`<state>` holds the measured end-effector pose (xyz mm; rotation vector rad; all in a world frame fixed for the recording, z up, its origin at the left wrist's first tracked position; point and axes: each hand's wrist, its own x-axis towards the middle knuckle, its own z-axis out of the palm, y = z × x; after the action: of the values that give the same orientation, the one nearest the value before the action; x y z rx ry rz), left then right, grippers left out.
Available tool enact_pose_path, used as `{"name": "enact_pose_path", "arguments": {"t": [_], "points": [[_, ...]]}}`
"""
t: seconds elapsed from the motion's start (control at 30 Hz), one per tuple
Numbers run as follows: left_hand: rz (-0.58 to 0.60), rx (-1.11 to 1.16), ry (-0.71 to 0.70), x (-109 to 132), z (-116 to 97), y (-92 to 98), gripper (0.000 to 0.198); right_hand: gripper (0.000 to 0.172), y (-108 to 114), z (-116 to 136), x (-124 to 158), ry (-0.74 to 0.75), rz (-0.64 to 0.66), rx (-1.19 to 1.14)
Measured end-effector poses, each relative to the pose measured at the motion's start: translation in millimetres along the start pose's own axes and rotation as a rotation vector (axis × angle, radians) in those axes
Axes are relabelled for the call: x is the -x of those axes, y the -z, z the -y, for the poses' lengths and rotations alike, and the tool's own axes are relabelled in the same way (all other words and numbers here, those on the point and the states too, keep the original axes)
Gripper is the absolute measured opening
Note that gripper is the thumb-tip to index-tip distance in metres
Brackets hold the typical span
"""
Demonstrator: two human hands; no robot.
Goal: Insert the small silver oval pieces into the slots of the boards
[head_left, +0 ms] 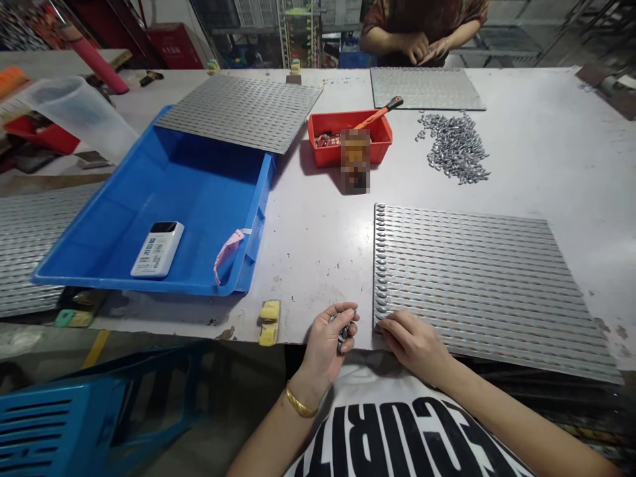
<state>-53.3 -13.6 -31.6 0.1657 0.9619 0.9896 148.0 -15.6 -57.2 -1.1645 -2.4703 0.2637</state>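
Observation:
My left hand (334,336) is closed loosely around several small grey metal pieces (344,333), oval in shape, beside the table's front edge. To its right lies a ridged metal plate (477,278) with rows of slots. Along the plate's left edge runs a column of the same oval pieces (381,265), seated one behind another. My right hand (415,341) is at the near left corner of this plate, with thumb and fingertips pinched together at the near end of that column. Its fingertips hide whatever is between them.
A pile of oval pieces (457,147) lies beyond the plate. A red bin (322,152) holds an orange-handled tool (372,118). On the left, a blue tray (199,172) contains a white device (158,250); another plate (243,109) rests across its far end. A person (422,33) works opposite.

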Motion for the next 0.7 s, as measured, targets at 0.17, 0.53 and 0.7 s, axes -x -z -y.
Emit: {"name": "enact_pose_path", "arguments": {"t": [0.17, 0.53, 0.7], "points": [[-0.003, -0.004, -0.004, 0.6, 0.6, -0.3, 0.028, 0.015, -4.5, 9.7, -4.7, -0.09, -0.049, 0.09], [0.013, -0.045, 0.015, -0.6, -0.8, -3.0, 0.033, 0.021, 3.8, 6.5, -8.3, -0.113, 0.043, -0.055], [0.007, -0.071, 0.021, 2.5, 1.0, -5.4, 0.033, 0.015, 20.3, 11.9, -19.0, -0.251, -0.001, -0.408]]}}
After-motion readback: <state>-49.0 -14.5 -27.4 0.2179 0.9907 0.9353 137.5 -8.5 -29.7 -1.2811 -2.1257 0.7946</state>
